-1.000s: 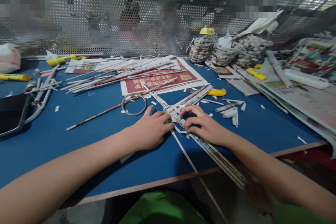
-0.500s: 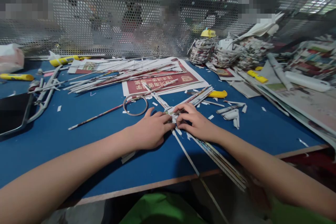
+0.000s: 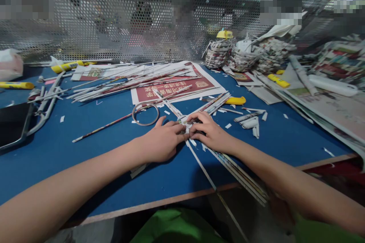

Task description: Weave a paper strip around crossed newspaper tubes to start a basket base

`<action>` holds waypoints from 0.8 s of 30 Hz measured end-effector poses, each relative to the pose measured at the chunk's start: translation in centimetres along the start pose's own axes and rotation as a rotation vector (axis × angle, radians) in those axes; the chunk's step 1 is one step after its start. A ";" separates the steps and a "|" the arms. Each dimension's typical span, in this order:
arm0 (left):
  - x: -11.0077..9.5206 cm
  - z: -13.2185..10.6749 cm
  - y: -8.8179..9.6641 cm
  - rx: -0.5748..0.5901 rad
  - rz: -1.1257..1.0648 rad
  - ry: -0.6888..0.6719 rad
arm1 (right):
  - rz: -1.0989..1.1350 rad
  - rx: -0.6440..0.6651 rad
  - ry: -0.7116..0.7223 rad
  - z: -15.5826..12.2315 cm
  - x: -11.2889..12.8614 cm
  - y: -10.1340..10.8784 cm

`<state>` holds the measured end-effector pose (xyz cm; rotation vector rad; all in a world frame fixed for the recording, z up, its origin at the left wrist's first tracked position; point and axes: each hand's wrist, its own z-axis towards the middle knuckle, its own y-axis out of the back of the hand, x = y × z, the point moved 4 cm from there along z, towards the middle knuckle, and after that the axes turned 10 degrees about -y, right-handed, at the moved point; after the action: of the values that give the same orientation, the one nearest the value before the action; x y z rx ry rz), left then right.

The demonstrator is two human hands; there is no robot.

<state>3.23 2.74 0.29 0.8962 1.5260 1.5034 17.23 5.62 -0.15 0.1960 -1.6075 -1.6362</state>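
Note:
Rolled newspaper sticks (image 3: 234,176) cross one another near the middle of the blue table, their ends fanning out in several directions. My left hand (image 3: 162,140) presses over the crossing, its fingertips closed on the sticks and its thumb raised away. From the other side my right hand (image 3: 209,131) pinches the same spot with bent fingers. The two hands' fingertips nearly meet there and partly cover the crossing. One long thin stick (image 3: 203,167) runs from beneath the hands past the table's front edge. A tape roll (image 3: 158,115) stands out as a ring left of the crossing.
Behind lie a pile of paper sticks (image 3: 128,83) and a red printed sheet (image 3: 168,91). A yellow-handled knife (image 3: 235,100) and short roll pieces (image 3: 251,121) are at right. Woven paper baskets (image 3: 218,54) stand farther back. A tablet (image 3: 14,123) lies left; newspapers (image 3: 327,102) cover the right.
Both hands keep their place at the crossing, with only tiny finger shifts. The whole view has slid slightly.

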 end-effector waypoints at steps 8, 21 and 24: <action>0.0 0.0 0.0 0.013 -0.010 -0.002 | 0.003 -0.025 -0.005 0.1 -0.2 -0.2; 0.1 0.1 -0.1 -0.001 -0.016 0.018 | -0.035 -0.065 -0.015 0.1 0.1 -0.1; 0.0 0.1 -0.1 -0.010 -0.012 0.016 | -0.034 -0.086 -0.037 0.0 0.3 -0.1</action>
<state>3.28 2.80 0.21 0.8692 1.5322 1.5114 17.01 5.48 -0.10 0.1498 -1.5646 -1.7403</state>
